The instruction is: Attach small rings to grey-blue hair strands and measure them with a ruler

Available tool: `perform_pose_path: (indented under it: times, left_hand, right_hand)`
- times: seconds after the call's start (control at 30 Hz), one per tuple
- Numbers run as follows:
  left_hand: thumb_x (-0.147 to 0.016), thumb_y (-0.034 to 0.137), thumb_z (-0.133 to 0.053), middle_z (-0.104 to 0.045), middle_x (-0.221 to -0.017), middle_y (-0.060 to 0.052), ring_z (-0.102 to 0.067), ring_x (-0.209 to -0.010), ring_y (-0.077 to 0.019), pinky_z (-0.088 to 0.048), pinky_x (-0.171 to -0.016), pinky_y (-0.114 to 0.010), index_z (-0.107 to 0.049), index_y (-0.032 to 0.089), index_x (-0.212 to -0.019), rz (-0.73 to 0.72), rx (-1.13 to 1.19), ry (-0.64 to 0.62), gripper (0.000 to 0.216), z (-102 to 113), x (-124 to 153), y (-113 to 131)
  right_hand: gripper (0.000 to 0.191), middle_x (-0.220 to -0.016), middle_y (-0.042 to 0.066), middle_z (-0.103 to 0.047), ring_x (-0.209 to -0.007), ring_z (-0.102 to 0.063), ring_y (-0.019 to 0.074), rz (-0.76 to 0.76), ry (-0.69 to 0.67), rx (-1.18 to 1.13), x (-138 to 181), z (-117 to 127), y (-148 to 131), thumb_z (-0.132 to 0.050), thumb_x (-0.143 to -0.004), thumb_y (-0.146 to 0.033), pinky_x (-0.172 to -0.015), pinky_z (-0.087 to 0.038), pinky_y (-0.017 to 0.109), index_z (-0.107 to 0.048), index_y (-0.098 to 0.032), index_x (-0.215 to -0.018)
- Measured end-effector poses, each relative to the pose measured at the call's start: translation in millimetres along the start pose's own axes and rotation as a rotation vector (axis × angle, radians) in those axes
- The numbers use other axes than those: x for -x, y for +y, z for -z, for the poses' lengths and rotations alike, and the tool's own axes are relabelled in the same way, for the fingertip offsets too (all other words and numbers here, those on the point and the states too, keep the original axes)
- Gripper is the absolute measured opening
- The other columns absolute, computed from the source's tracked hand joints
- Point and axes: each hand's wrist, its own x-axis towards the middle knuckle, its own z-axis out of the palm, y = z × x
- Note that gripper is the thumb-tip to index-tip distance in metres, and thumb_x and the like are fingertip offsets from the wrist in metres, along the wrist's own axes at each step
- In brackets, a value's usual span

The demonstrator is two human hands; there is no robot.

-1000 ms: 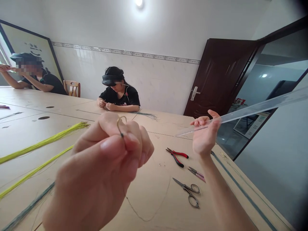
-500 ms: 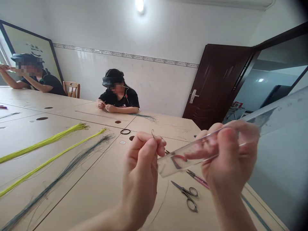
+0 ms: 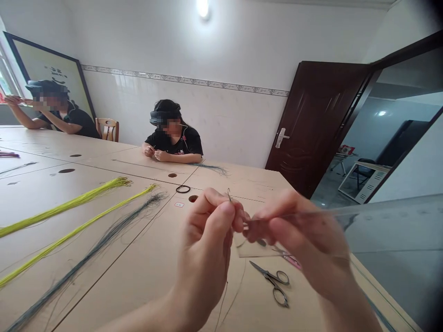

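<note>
My left hand (image 3: 207, 240) is raised over the table with thumb and fingers pinched on a thin wire (image 3: 230, 195) whose curled end sticks up above the fingertips; the rest trails down toward the tabletop. My right hand (image 3: 297, 235) meets it from the right, fingers closed on a long clear plastic ruler (image 3: 380, 221) that runs out to the right edge. The fingertips of both hands touch. The right hand is smeared by motion.
On the wooden table (image 3: 145, 267) lie small scissors (image 3: 275, 282), pink snips partly behind my right hand, a black ring (image 3: 182, 189), two yellow-green strand bundles (image 3: 69, 203) and a dark strand bundle (image 3: 104, 240). Two people sit at the far side. An open brown door (image 3: 311, 124) stands right.
My left hand dropped from close to the camera to mid-table height. My right hand brought the ruler leftward and down until it met the left fingertips.
</note>
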Motion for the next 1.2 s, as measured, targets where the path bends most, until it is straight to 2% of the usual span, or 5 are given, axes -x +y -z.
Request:
perform_pose_path:
  times: [0.13, 0.3, 0.6, 0.83, 1.2]
  left_hand:
    - [-0.086, 0.012, -0.053, -0.052, -0.06, 0.005, -0.05, -0.064, -0.0074, -0.044, -0.064, -0.014, -0.052, 0.018, -0.065, -0.008, -0.129, -0.058, 0.022, 3.2, -0.5, 1.9]
    - [-0.085, 0.008, -0.052, -0.052, -0.061, 0.004, -0.05, -0.065, -0.0075, -0.044, -0.067, -0.017, -0.048, 0.017, -0.061, -0.044, -0.341, -0.233, 0.027, 1.5, 3.8, 0.2]
    - [-0.078, 0.001, -0.055, -0.055, -0.057, 0.006, -0.052, -0.057, -0.0053, -0.051, -0.067, -0.017, -0.05, 0.018, -0.06, -0.138, -0.45, -0.233, 0.025, -3.7, 6.3, 8.4]
    - [-0.08, 0.007, -0.06, -0.054, -0.06, 0.005, -0.05, -0.055, -0.0055, -0.044, -0.052, -0.014, -0.056, 0.02, -0.067, -0.225, -0.542, -0.211, 0.019, -3.4, 6.7, 7.9]
    - [-0.085, 0.009, -0.057, -0.057, -0.063, 0.007, -0.054, -0.058, -0.006, -0.045, -0.055, -0.017, -0.055, 0.022, -0.073, -0.34, -0.661, -0.242, 0.018, 1.7, 11.0, 5.6]
  right_hand:
    - [0.012, -0.063, -0.003, -0.059, -0.069, -0.061, 0.0105, 0.203, 0.175, -0.052, 2.3, 8.7, -6.6, -0.052, -0.092, -0.02, -0.09, -0.053, 0.031, -0.063, -0.023, -0.087]
    - [0.011, -0.059, -0.004, -0.059, -0.074, -0.065, 0.0132, 0.121, 0.049, -0.148, 1.7, 11.4, -14.0, -0.052, -0.092, -0.026, -0.102, -0.046, 0.042, -0.063, -0.027, -0.092]
    - [0.011, -0.056, -0.001, -0.061, -0.085, -0.068, 0.0206, 0.045, 0.113, -0.314, 6.3, 1.0, -20.0, -0.053, -0.09, -0.022, -0.077, -0.058, 0.041, -0.062, -0.024, -0.084]
    - [0.008, -0.055, -0.002, -0.06, -0.088, -0.068, 0.0215, 0.037, 0.132, -0.314, 5.5, -3.6, -19.7, -0.054, -0.09, -0.025, -0.073, -0.058, 0.038, -0.06, -0.026, -0.085]
    - [0.009, -0.06, -0.002, -0.061, -0.087, -0.068, 0.0208, 0.072, 0.094, -0.345, 3.6, -1.2, -20.5, -0.05, -0.093, -0.022, -0.07, -0.06, 0.038, -0.057, -0.024, -0.088]
